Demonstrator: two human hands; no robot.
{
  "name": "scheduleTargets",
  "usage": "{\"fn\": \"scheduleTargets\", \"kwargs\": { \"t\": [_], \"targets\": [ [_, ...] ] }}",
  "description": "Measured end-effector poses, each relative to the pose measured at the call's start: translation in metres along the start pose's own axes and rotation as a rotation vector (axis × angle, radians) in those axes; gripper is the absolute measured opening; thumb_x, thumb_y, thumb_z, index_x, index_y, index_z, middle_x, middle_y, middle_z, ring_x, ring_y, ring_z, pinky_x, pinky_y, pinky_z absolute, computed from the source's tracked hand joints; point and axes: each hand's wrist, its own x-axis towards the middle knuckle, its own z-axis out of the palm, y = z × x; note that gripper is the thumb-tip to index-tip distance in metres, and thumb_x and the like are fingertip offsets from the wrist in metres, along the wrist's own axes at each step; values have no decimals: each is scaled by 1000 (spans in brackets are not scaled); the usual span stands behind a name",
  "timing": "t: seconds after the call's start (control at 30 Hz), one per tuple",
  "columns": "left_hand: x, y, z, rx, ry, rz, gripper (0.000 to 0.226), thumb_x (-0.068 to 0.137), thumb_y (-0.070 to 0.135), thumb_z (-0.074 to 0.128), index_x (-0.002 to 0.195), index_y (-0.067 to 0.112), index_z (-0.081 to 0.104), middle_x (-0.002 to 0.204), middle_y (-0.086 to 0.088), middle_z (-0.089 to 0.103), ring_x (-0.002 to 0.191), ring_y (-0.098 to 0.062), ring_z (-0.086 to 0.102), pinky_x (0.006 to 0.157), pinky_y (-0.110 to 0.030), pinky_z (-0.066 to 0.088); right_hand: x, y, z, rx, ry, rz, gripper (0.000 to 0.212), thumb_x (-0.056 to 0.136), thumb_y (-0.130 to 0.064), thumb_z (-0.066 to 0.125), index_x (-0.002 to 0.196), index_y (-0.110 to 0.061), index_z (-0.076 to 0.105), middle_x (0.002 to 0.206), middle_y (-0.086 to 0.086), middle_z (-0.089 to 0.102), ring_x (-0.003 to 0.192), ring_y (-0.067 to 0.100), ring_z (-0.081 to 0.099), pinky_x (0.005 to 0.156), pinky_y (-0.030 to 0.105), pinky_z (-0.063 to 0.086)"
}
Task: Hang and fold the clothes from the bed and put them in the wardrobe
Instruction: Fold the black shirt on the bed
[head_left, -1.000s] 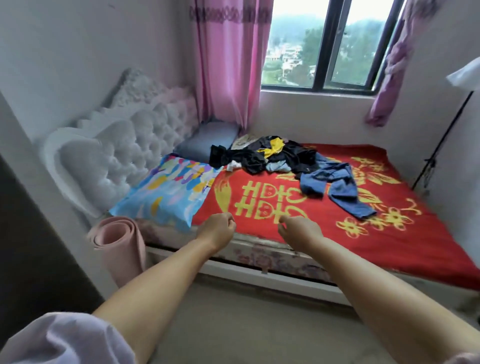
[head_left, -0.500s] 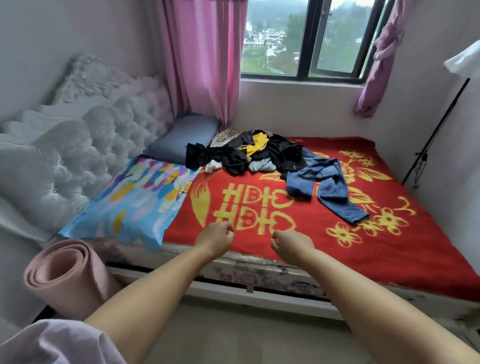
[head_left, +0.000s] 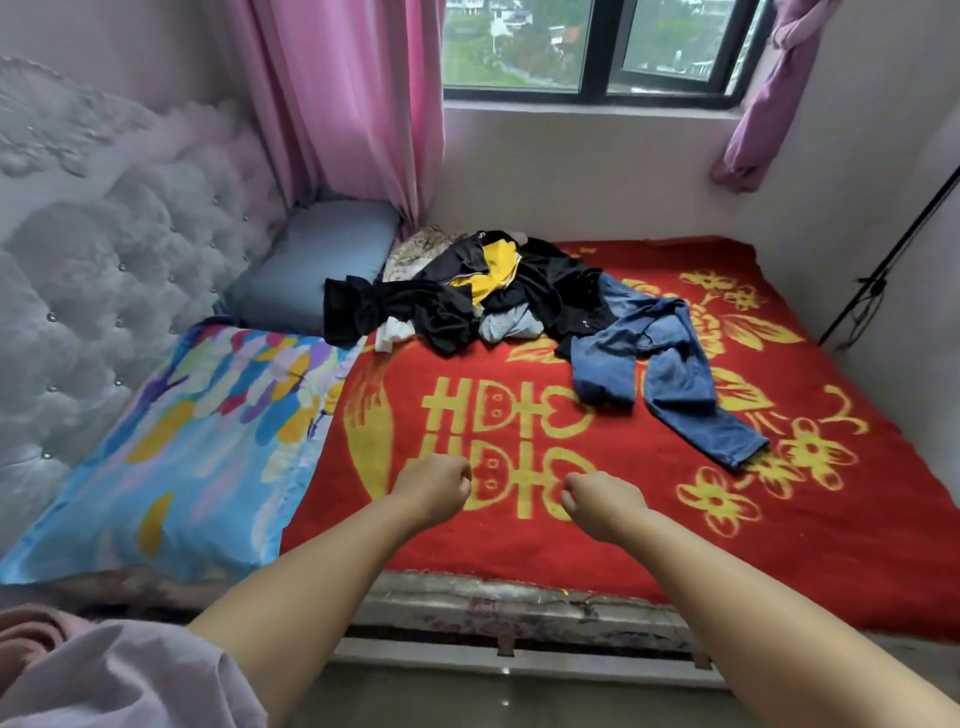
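Your left hand (head_left: 435, 486) and right hand (head_left: 597, 501) are both stretched out in front of you over the near part of the bed, each curled into a loose fist with nothing in it, side by side and apart from each other. They sit above the red blanket (head_left: 597, 540) with its yellow characters and flowers, which covers most of the mattress. The clothes are well beyond your hands, heaped toward the far side of the bed under the window (head_left: 597, 47): a tangle of black garments (head_left: 550, 291) with a yellow piece (head_left: 493, 270) on top and a pale grey item (head_left: 506, 325) tucked in at the front. A pair of blue jeans (head_left: 670, 374) trails out of the pile to the right, legs lying flat on the blanket. To your left lie a bright multicoloured pillow (head_left: 197, 447) and, farther back, a blue-grey pillow (head_left: 317, 260), both against the tufted headboard (head_left: 104, 270). A pink curtain (head_left: 343, 104) hangs behind them.
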Motion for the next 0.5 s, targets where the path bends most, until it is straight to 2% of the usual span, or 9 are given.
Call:
{"fn": "scheduleTargets", "kwargs": {
  "t": [0.07,0.1,0.23,0.4,0.5],
  "targets": [
    [32,-3,2,6,-18,3,27,97,19,39,105,12,64,88,-2,64,60,-15,50,47,-26,32,33,12,-2,-1,-24,22,30,101,-34,32,103,-15,55,104,5,62,93,28,59,67,32,42],
    [49,-5,2,7,-21,0,27,97,19,38,105,12,64,86,-1,63,60,-14,50,48,-27,33,51,18,-5,-10,-36,33,31,101,-34,32,107,-15,56,107,4,62,96,28,59,68,32,41],
    [126,-19,-4,-11,-11,-54,29,95,19,38,107,15,64,102,-1,67,85,-22,62,67,-35,50,138,40,-15,-18,-46,32,27,100,-31,31,99,-16,54,108,5,63,96,28,60,69,31,40],
    [208,-46,8,38,-63,-105,30,95,19,37,110,16,63,109,-2,66,94,-24,61,70,-33,48,246,47,-7,13,-126,-19,30,100,-30,31,105,-13,55,106,6,63,95,29,60,73,33,45],
    [247,-67,31,57,-160,-129,30,96,20,36,111,12,61,110,-5,65,95,-26,61,75,-38,53,301,41,19,69,-176,-46,30,101,-30,30,104,-13,55,102,5,63,89,27,60,72,34,48]
  ]
}}
